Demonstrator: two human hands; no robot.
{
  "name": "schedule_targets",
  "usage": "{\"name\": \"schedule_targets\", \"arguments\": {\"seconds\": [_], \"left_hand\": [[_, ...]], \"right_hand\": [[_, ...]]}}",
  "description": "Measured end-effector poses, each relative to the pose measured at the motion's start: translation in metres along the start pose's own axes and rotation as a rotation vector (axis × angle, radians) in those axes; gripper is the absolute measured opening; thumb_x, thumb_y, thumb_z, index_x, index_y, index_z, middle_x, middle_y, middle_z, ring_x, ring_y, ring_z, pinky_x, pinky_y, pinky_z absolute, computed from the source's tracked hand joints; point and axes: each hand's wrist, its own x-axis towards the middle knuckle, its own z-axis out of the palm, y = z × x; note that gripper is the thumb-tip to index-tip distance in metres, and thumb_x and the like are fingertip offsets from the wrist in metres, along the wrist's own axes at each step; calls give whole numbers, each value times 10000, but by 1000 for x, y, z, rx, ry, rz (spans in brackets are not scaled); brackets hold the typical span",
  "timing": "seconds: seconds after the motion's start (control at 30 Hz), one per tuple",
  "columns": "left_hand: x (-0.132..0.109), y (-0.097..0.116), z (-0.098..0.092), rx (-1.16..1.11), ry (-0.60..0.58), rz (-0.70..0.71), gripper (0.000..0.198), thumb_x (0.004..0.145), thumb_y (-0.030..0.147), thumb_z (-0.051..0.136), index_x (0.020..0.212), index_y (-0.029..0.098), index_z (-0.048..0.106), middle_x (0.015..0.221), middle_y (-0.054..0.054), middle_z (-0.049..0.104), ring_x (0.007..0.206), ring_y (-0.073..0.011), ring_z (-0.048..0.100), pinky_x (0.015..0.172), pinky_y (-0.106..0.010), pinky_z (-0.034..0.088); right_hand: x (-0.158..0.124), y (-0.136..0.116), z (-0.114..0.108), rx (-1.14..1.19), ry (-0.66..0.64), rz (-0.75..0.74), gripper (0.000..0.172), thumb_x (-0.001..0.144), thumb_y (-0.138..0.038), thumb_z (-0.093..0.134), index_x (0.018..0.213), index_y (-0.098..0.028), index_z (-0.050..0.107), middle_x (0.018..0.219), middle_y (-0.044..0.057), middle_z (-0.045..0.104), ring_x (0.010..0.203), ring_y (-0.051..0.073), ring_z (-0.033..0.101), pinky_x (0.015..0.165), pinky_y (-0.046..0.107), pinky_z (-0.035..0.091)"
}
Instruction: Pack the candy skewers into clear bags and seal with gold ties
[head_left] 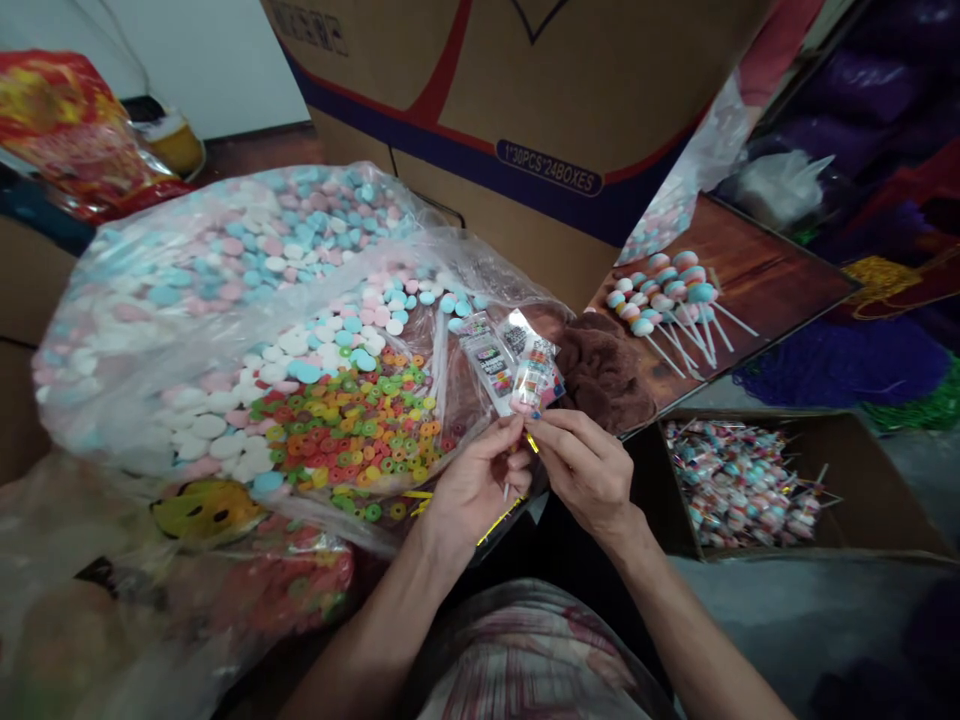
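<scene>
A candy lollipop in a clear wrapper (pixel 530 375) stands upright between my hands, its white stick showing below my left fingers. My left hand (pixel 466 485) is closed, pinching it at the wrapper's neck. Against that same neck, my right hand (pixel 589 462) has its fingers pressed together on a gold twist tie (pixel 532 442). Printed wrapper bags (pixel 487 355) lie just behind the lollipop. Ring-shaped gummies (pixel 360 425) in green, orange and red are heaped to the left, beside pastel candy discs (pixel 300 240) in a large clear plastic bag. More gold ties (pixel 418 500) lie near my left wrist.
Several unwrapped candy lollipops (pixel 664 290) lie on the brown table (pixel 780 260) at right, beside a brown cloth (pixel 604 370). Below them, a cardboard box (pixel 877 500) holds many wrapped lollipops (pixel 742 485). A large carton (pixel 480 120) stands behind the table.
</scene>
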Motion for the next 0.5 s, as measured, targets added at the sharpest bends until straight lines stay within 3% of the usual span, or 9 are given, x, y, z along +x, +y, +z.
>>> {"name": "schedule_targets", "arguments": {"seconds": [0.13,0.3,0.4,0.5], "left_hand": [[-1,-11,3,33,-13,57,224,688,177,817,838,158,652,684,48,569,522,-22,494,457,-120,379],[7,-19,4,91,-65,149,218,740,267,785,899,171,671,812,5,654,693,-95,608,636,-206,486],[9,-14,9,149,-112,134,292,794,436,712,922,176,674,846,-39,673,779,-165,637,676,-279,509],[2,-6,17,256,-144,276,377,812,553,639,916,194,691,856,-66,672,872,-218,638,723,-331,516]], "right_hand": [[1,-5,5,-18,68,37,152,902,-113,519,937,-207,634,842,74,657,776,176,638,658,306,538],[1,-9,11,82,91,236,112,916,-134,486,866,-209,553,776,27,565,705,156,562,639,291,469],[5,-15,5,176,66,386,108,926,-177,500,832,-210,540,762,5,550,668,139,537,616,273,436],[14,-22,-8,279,68,518,127,929,-219,518,806,-208,545,722,-16,536,626,121,506,578,251,408]]}}
